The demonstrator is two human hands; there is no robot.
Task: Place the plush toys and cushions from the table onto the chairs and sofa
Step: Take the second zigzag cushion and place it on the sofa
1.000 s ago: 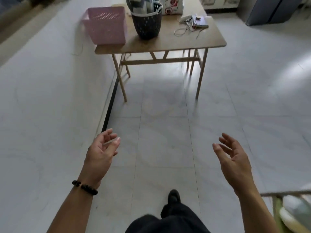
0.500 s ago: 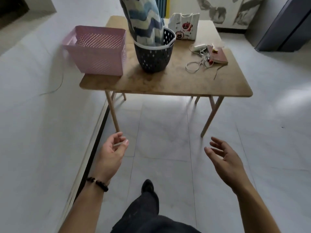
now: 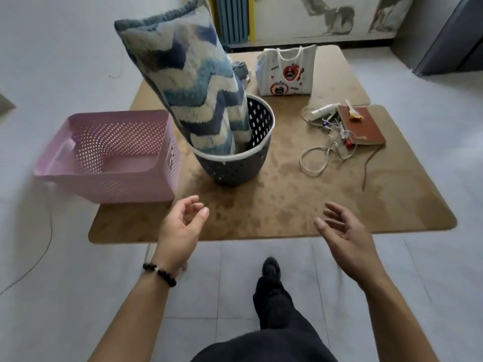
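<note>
A blue-and-white zigzag cushion [image 3: 188, 82] stands upright and leans left in a dark perforated round basket [image 3: 243, 163] on the wooden table [image 3: 300, 205]. My left hand [image 3: 180, 231], with a bead bracelet at the wrist, hovers over the table's near edge, fingers loosely curled, holding nothing. My right hand [image 3: 345, 236] is at the near edge too, palm turned up, fingers spread and empty. Both hands are apart from the basket and cushion.
An empty pink perforated basket [image 3: 112, 158] sits at the table's left side. A white tote bag [image 3: 286, 71] stands at the back. A brown notebook [image 3: 360, 124] and tangled white cables [image 3: 326, 142] lie at the right. A wall runs along the left; my leg [image 3: 271, 296] is below.
I have walked up to the table; it now fills the view. Both hands have come forward from above the floor to the table's near edge, still empty.
</note>
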